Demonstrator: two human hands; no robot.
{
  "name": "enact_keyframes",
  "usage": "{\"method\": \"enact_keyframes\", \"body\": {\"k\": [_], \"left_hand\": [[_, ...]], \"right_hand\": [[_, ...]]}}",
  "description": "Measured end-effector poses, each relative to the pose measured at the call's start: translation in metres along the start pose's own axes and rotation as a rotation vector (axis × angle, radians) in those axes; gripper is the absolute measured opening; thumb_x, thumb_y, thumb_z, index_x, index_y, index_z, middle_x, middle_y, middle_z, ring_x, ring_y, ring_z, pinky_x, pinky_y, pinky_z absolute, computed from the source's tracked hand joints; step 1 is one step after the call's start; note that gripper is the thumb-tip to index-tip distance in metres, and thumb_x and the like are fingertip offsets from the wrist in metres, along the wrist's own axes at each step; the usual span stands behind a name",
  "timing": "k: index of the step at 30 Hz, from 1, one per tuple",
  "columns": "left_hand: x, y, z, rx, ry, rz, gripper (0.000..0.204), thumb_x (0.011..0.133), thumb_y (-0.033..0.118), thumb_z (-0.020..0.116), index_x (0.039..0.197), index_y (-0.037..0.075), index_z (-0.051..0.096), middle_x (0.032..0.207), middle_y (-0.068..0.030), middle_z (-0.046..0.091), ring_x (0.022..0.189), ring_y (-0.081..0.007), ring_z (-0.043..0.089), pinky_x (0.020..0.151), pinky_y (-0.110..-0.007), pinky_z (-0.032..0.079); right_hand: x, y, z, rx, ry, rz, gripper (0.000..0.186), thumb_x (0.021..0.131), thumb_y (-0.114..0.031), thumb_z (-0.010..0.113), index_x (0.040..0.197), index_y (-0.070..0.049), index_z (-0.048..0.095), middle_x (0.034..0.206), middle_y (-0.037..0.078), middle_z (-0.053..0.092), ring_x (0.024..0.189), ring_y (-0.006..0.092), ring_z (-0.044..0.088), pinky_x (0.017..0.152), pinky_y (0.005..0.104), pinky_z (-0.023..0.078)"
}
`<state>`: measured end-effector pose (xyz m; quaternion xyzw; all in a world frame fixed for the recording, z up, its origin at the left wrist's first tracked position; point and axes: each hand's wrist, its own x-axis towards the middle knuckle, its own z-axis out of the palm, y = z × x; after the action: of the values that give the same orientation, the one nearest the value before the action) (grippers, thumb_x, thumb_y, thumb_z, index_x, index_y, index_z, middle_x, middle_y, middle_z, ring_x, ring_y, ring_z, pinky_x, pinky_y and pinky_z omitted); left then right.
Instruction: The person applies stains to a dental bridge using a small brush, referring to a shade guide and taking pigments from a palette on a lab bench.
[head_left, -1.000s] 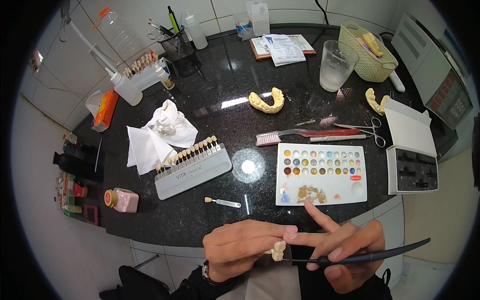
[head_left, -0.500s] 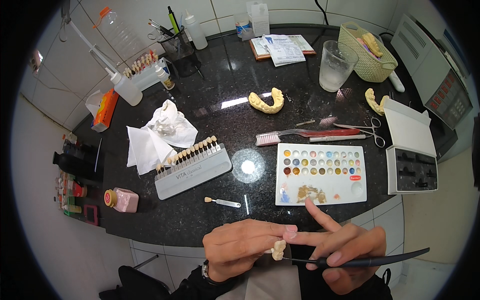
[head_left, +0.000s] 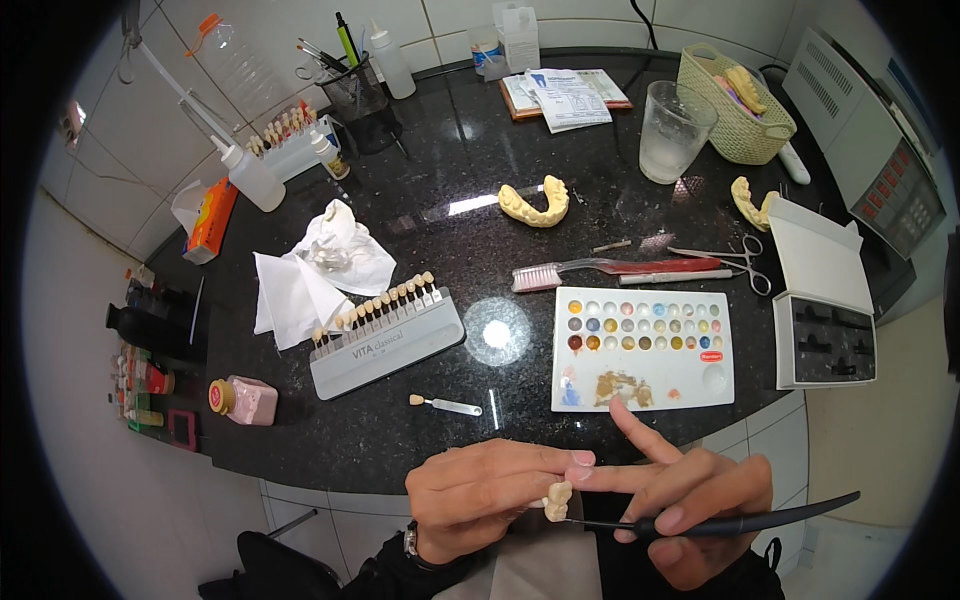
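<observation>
My left hand (head_left: 470, 495) grips a small cream tooth-shaped piece (head_left: 557, 500) at its fingertips, low in the view. My right hand (head_left: 690, 500) holds a thin brush with a long dark curved handle (head_left: 790, 510), its fine tip at the lower right of the piece. My right hand's extended fingers reach left and up, one meeting my left fingertips, another lying over the near edge of a white paint palette (head_left: 690, 390) with colour wells and brown smears. A single shade tab (head_left: 450, 406) lies left of the palette, below a grey rack of tooth shade tabs (head_left: 385, 355).
Around the black counter (head_left: 480, 450) stand white tissues (head_left: 330, 250), a pink jar (head_left: 245, 400), yellow dental casts (head_left: 532, 212), a toothbrush (head_left: 590, 268), scissor-like forceps (head_left: 750, 260), an open box (head_left: 822, 340), a glass (head_left: 670, 130), a basket (head_left: 735, 125), bottles (head_left: 255, 180) and a grey appliance (head_left: 875, 150).
My right hand and the brush handle have shifted very slightly, the handle's far end a little lower than a second ago. My left hand and the piece are almost still.
</observation>
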<state>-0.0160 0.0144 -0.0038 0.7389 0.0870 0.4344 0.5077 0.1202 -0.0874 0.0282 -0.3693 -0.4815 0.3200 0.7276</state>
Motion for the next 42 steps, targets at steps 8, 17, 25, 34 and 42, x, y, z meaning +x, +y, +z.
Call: {"method": "enact_keyframes", "body": {"k": [8,17,25,34,42], "left_hand": [[-0.0019,0.0015,-0.0018,0.005,0.000,-0.007,0.026,0.063,-0.006,0.062,0.089,-0.001,0.060,0.090,-0.0173,0.062,0.079,-0.0261,0.062,0.064,-0.030,0.052],[0.0041,-0.0014,0.0025,0.070,0.045,0.092,0.012,0.067,-0.001,0.064,0.075,-0.003,0.055,0.073,-0.0223,0.061,0.063,-0.0249,0.063,0.052,-0.027,0.052],[0.0043,-0.0019,0.0026,0.080,0.027,0.083,0.012,0.067,-0.001,0.064,0.075,-0.003,0.055,0.072,-0.0217,0.061,0.063,-0.0244,0.063,0.052,-0.027,0.051],[0.0053,-0.0012,0.0037,0.093,0.041,0.087,0.011,0.068,0.000,0.064,0.075,-0.003,0.056,0.072,-0.0214,0.061,0.062,-0.0238,0.063,0.052,-0.027,0.051],[0.0052,-0.0017,0.0028,0.073,0.037,0.091,0.010,0.068,0.000,0.063,0.075,-0.003,0.055,0.072,-0.0218,0.061,0.062,-0.0243,0.063,0.052,-0.027,0.051]], "right_hand": [[0.0054,-0.0021,-0.0040,-0.037,-0.102,-0.023,0.017,0.079,-0.015,0.058,0.089,-0.008,0.046,0.072,0.009,0.056,0.086,0.0345,0.059,0.091,0.0670,0.009],[0.0027,-0.0002,-0.0016,-0.028,-0.051,0.000,0.018,0.078,-0.007,0.056,0.087,-0.004,0.041,0.069,0.010,0.052,0.078,0.0396,0.059,0.093,0.0647,0.008],[0.0002,0.0021,-0.0023,0.002,-0.021,-0.010,0.020,0.077,-0.005,0.056,0.086,-0.001,0.039,0.069,0.011,0.049,0.075,0.0408,0.060,0.094,0.0640,0.008],[0.0000,0.0015,-0.0010,0.002,0.007,-0.011,0.020,0.078,-0.006,0.055,0.087,-0.001,0.037,0.070,0.010,0.049,0.075,0.0411,0.059,0.093,0.0650,0.008],[0.0024,-0.0004,-0.0014,-0.056,-0.046,-0.004,0.020,0.078,-0.006,0.055,0.087,-0.002,0.038,0.065,0.011,0.051,0.075,0.0410,0.059,0.093,0.0644,0.009]]}}
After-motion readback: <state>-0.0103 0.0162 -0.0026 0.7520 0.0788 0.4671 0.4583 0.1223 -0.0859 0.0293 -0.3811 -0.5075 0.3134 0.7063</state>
